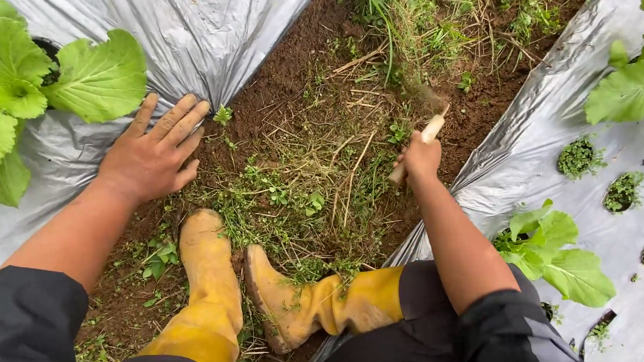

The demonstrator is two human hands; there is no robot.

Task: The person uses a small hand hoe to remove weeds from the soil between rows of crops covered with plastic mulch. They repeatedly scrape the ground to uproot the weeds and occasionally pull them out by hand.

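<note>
Nearest the camera, the person is crouching in the soil furrow, with two yellow rubber boots planted on the ground between two sheets of silver plastic mulch.

Around the boots, loose cut grass and small uprooted weeds are lying scattered on the soil. This stretch is judged largely worked over, though the cut debris is not yet gathered and a few small green sprouts are showing beside the left boot.

The left hand is lying flat, fingers spread wide and holding nothing, resting on the soil at the edge of the left mulch sheet, just beside a leafy green plant.

The right hand is closing its fingers round the pale wooden handle of a small hand tool. The tool's working end is reaching into the soil just past the hand and is blurred; its shape cannot be told.

Further off, at the top of the furrow, a standing tuft of grass and dense green weeds are growing uncut. That far portion is judged to be what is left.

More leafy plants are standing in the right mulch sheet, with weeds filling several planting holes.
</note>
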